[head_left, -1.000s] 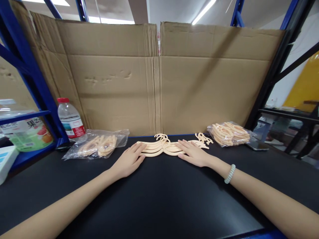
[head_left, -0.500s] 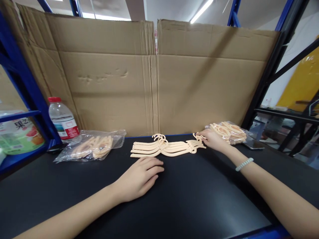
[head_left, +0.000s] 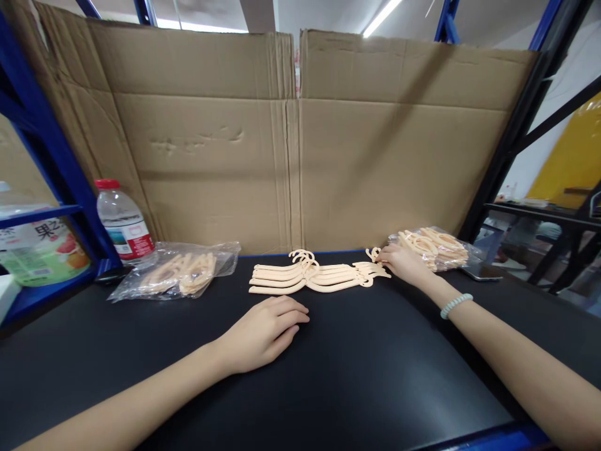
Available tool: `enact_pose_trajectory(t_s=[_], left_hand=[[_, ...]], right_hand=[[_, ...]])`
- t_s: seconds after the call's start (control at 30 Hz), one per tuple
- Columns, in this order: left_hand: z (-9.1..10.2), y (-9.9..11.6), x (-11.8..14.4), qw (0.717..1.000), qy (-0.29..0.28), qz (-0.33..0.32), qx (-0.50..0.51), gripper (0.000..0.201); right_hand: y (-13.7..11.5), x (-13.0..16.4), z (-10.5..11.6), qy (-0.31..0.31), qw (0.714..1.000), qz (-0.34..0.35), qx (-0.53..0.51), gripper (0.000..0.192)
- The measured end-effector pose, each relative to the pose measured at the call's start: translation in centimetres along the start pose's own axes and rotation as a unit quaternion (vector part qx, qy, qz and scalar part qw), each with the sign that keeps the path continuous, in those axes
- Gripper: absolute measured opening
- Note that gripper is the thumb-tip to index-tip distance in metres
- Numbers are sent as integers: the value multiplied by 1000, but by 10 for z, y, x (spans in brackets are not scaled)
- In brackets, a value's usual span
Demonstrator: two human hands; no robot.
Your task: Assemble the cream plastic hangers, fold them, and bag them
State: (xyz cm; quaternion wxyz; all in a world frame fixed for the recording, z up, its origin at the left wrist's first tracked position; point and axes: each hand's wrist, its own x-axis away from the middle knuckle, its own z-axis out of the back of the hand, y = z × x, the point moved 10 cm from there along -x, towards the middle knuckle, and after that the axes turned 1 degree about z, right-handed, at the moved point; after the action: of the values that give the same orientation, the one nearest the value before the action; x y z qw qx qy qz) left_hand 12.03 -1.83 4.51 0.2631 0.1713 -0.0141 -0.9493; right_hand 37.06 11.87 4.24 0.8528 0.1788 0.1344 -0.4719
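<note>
Several cream plastic hangers lie overlapped in a row on the black tabletop, hooks toward the cardboard. At their right end is a small cluster of hooked cream hanger parts. My right hand reaches to this cluster, its fingertips pinched on a hooked piece; the fingers partly hide it. My left hand lies palm down on the table in front of the row, fingers loosely stretched out, holding nothing.
A clear bag of cream hangers lies at the left, beside a water bottle. Another bagged stack is just beyond my right hand, with a phone next to it. Cardboard sheets wall off the back between blue posts.
The view has shifted slightly. My right hand stays at the hooked pieces with almost no movement, and my left hand remains resting on the table.
</note>
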Motion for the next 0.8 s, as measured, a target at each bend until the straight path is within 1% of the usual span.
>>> enact_pose_trajectory(t_s=[0.1,0.17,0.27,0.33,0.4,0.47,0.5,0.53,0.57,0.6,0.67,0.73,0.8], left_hand=[[0,0,0,1000,-2,0,-4,29],[0,0,0,1000,-4,0,-7,29],[0,-1,1,1000,-5,-3,-6,29],[1,-1,1,1000,5,1,2,28],[4,-2,2,999,25,15,35,28],[8,-6,2,992,53,53,104,26],[9,-10,3,982,68,84,157,26],[8,-14,4,965,82,120,217,25],[4,-19,5,941,93,158,284,25],[-1,-23,6,912,99,191,348,25],[-12,-26,7,861,100,232,442,29],[-17,-26,7,831,105,246,488,35],[-18,-28,7,810,119,249,517,39]], right_hand=[[-1,0,4,29,1000,-6,0,29],[0,1,10,59,998,-19,-3,30],[6,6,26,119,991,-59,-6,35],[9,10,40,171,980,-96,-16,38],[8,15,58,238,960,-135,-61,36],[-2,20,73,301,926,-170,-151,31],[-10,20,77,317,908,-181,-206,29],[-20,20,79,330,885,-193,-266,28],[-32,18,79,327,860,-198,-338,28],[-47,15,75,312,833,-203,-411,27],[-82,8,66,254,790,-193,-523,26],[-115,5,57,193,765,-179,-587,23],[-140,4,48,140,753,-158,-623,20]])
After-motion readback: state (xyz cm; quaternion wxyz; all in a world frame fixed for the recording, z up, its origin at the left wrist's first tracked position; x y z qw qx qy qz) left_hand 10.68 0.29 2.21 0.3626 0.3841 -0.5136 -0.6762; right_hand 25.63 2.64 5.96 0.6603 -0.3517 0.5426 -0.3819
